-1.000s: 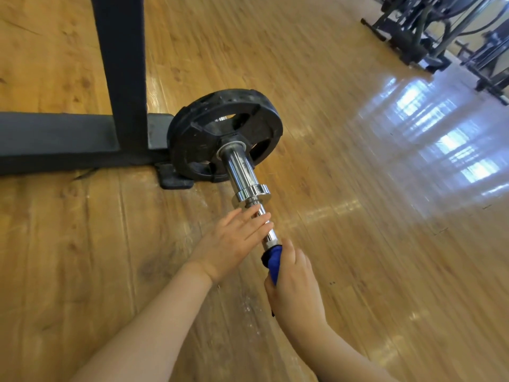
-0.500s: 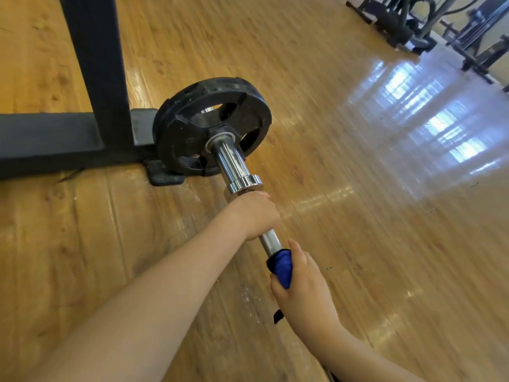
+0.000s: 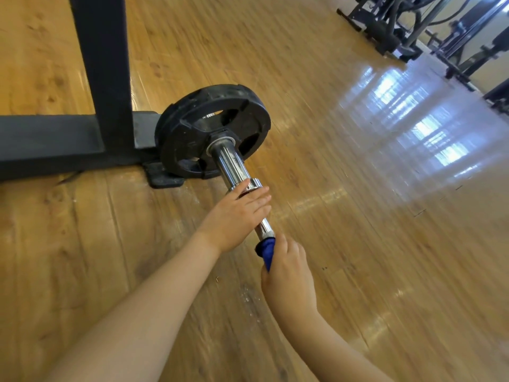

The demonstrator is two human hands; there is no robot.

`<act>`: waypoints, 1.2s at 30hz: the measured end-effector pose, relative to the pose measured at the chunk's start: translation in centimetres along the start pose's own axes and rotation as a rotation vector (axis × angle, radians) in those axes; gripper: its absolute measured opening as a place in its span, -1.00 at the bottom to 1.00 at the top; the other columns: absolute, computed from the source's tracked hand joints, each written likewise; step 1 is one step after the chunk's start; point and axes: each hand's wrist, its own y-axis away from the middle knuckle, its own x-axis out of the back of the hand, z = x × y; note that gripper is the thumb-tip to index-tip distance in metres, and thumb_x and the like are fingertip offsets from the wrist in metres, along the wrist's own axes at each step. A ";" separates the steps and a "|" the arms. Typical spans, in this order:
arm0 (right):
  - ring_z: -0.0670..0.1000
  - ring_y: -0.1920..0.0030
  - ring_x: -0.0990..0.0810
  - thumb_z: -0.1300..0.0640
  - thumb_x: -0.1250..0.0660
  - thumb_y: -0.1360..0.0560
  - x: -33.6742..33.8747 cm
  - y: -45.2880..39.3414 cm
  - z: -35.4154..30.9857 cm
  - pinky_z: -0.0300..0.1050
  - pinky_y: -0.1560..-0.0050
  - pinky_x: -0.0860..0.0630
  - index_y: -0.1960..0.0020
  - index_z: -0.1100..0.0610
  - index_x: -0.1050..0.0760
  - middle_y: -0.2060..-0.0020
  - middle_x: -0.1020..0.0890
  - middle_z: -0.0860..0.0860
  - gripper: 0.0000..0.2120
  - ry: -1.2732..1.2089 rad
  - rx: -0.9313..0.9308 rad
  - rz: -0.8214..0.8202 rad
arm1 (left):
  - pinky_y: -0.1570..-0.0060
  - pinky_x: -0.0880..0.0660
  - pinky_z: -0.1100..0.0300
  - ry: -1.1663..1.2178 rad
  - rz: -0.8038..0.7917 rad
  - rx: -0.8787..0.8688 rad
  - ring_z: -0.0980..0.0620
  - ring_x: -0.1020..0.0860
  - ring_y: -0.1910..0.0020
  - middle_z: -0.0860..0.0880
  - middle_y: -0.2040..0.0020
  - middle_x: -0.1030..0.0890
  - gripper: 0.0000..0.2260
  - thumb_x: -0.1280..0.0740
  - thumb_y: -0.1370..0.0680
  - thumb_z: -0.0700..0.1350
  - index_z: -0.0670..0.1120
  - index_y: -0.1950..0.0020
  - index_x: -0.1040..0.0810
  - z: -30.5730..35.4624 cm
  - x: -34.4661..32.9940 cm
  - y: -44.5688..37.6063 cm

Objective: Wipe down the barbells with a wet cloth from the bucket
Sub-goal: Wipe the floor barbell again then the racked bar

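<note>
A chrome barbell (image 3: 232, 168) slants from the floor toward me, with a black weight plate (image 3: 198, 128) on its far end. My left hand (image 3: 237, 216) lies on the bar just below the collar, fingers straight across it. My right hand (image 3: 289, 277) grips a blue cloth (image 3: 266, 250) wrapped around the thin shaft lower down. The bar below my right hand is hidden. No bucket is in view.
A black steel rack post (image 3: 102, 64) and its floor beam (image 3: 46, 139) stand at the left, touching the plate's side. Dark gym machines (image 3: 391, 26) line the top right. Glossy wooden floor (image 3: 358, 216) spreads to the right.
My left hand, curled round the bar half a second ago, now has its fingers straight across it. My right hand with the cloth stays on the shaft.
</note>
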 end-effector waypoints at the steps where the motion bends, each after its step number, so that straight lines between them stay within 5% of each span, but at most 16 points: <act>1: 0.06 -0.04 -0.46 0.30 -0.26 -0.47 0.2 -0.6 -0.5 -0.17 -0.01 -0.40 -0.22 0.21 -0.36 -0.02 -0.51 0.06 -0.68 0.007 0.005 -0.023 | -0.43 0.08 -0.02 -0.002 -0.040 0.014 0.01 -0.22 -0.48 -0.05 -0.44 -0.37 -0.57 -0.31 -0.51 -0.23 -0.10 -0.39 -0.43 0.0 0.2 0.0; 4: 0.03 -0.11 -0.41 0.25 -0.15 -0.55 0.7 -2.7 -1.5 -0.19 -0.09 -0.34 -0.30 0.18 -0.28 -0.12 -0.46 0.06 -0.68 0.034 0.019 -0.069 | -0.37 0.34 0.01 0.000 -0.089 0.071 0.02 0.01 -0.54 -0.04 -0.54 -0.15 -0.56 -0.13 -0.60 -0.22 -0.08 -0.49 -0.24 0.6 0.4 -0.1; 12: 0.03 -0.26 -0.35 0.26 -0.22 -0.53 0.3 -1.2 -0.3 -0.23 -0.07 -0.34 -0.43 0.18 -0.19 -0.32 -0.37 0.06 -0.51 -0.044 -0.004 -0.038 | -0.42 0.25 -0.05 -0.009 -0.091 0.084 0.02 -0.03 -0.53 -0.03 -0.53 -0.19 -0.56 -0.16 -0.60 -0.19 -0.06 -0.49 -0.26 1.2 0.4 0.1; 15: 0.06 -0.43 -0.21 0.28 -0.25 -0.53 0.8 -1.9 -1.0 -0.21 -0.23 -0.34 -0.51 0.15 -0.02 -0.51 -0.01 0.13 -0.35 -0.054 0.022 -0.046 | -0.39 0.35 -0.02 0.019 -0.136 0.102 0.04 0.09 -0.54 -0.02 -0.56 -0.07 -0.54 -0.09 -0.62 -0.19 -0.07 -0.53 -0.13 1.0 0.2 -0.2; 17: 0.07 -0.48 -0.09 0.28 -0.25 -0.53 1.0 -2.8 -1.4 -0.18 -0.33 -0.28 -0.54 0.17 0.07 -0.52 0.14 0.15 -0.29 -0.052 0.060 -0.048 | -0.42 0.27 -0.01 0.021 -0.079 0.092 0.04 -0.01 -0.53 -0.02 -0.54 -0.16 -0.51 -0.19 -0.58 -0.19 -0.09 -0.51 -0.19 1.1 0.2 -0.4; 21: 0.07 -0.42 -0.21 0.24 -0.29 -0.50 -0.2 -2.7 -0.7 -0.21 -0.32 -0.28 -0.45 0.22 -0.13 -0.41 -0.23 0.14 -0.41 -0.097 -0.014 0.003 | -0.35 -0.27 -0.09 0.044 0.118 0.078 -0.02 -0.52 -0.26 -0.06 -0.17 -0.62 -0.53 -0.55 -0.19 -0.26 -0.12 -0.09 -0.64 0.8 -0.9 0.1; 25: 0.15 -0.23 -0.42 0.00 -0.27 -0.51 -0.4 -0.6 -0.1 -0.03 -0.14 -0.41 -0.28 0.18 -0.27 -0.19 -0.44 0.05 -0.57 -0.047 -0.233 -0.047 | -0.24 -0.30 -0.26 0.115 0.155 0.077 -0.08 -0.55 -0.22 -0.10 -0.12 -0.64 -0.54 -0.55 -0.13 -0.34 -0.16 -0.02 -0.65 0.8 -1.0 -0.1; 28: 0.09 -0.01 -0.52 0.08 -0.25 -0.52 0.7 -1.5 -0.4 -0.11 0.05 -0.41 -0.14 0.16 -0.29 -0.06 -0.47 0.05 -0.73 -0.057 -0.200 -0.092 | -0.23 -0.32 -0.25 0.108 0.153 0.092 -0.08 -0.55 -0.22 -0.11 -0.11 -0.64 -0.55 -0.55 -0.14 -0.34 -0.16 -0.01 -0.66 1.0 -1.0 -0.1; 30: 0.08 -0.01 -0.50 0.17 -0.27 -0.50 0.8 -2.2 -0.4 -0.12 -0.02 -0.40 -0.12 0.17 -0.33 -0.02 -0.49 0.07 -0.77 -0.003 -0.097 -0.073 | -0.25 -0.31 -0.24 0.128 0.147 0.096 -0.09 -0.54 -0.23 -0.12 -0.12 -0.64 -0.56 -0.55 -0.16 -0.34 -0.17 -0.02 -0.65 1.1 -1.0 -0.2; 33: 0.17 -0.03 -0.54 0.33 -0.44 -0.32 -0.6 -2.0 -0.1 -0.01 -0.13 -0.48 -0.07 0.28 -0.43 0.04 -0.56 0.15 -0.65 0.010 0.016 0.056 | -0.27 -0.28 -0.22 0.125 0.133 0.102 -0.09 -0.53 -0.24 -0.12 -0.13 -0.63 -0.59 -0.54 -0.20 -0.33 -0.18 -0.04 -0.65 1.2 -0.7 -0.2; 36: 0.16 0.07 -0.62 0.34 -0.59 -0.09 -1.8 -1.0 0.7 -0.05 0.08 -0.60 -0.04 0.31 -0.51 0.12 -0.61 0.15 -0.45 0.039 0.050 0.180 | -0.29 -0.24 -0.21 0.122 0.108 0.096 -0.08 -0.52 -0.26 -0.11 -0.14 -0.63 -0.60 -0.54 -0.22 -0.31 -0.17 -0.05 -0.65 1.2 -0.7 -0.1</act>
